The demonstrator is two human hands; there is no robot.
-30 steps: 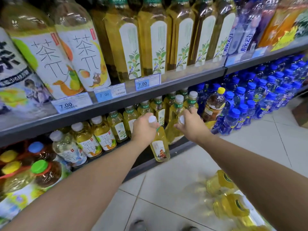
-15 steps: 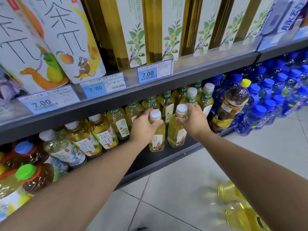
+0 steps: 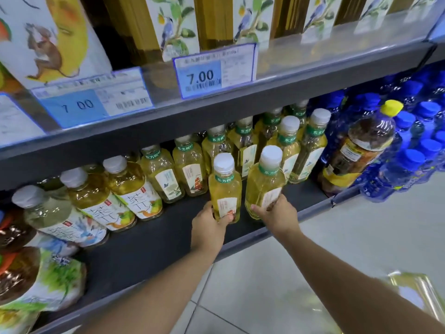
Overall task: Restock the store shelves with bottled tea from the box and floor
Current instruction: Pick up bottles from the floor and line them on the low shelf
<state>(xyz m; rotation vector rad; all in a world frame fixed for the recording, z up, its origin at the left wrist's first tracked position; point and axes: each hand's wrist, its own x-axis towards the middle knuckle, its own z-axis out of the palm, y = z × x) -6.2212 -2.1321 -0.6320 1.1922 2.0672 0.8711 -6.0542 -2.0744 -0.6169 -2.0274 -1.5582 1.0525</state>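
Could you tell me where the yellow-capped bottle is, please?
Head view, right side: the yellow-capped bottle sits on the lower shelf between the pale tea bottles and the blue-capped bottles.

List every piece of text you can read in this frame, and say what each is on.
"7.00": middle price tag, upper shelf edge.
"7 00": left price tag, same edge.
"东方树叶": green neck bands of the left front bottle, the right front bottle and the row behind.
"茶π": labels of the tea bottles at left.
Tag small print, barcodes and the other bottle labels: too blurred to read.
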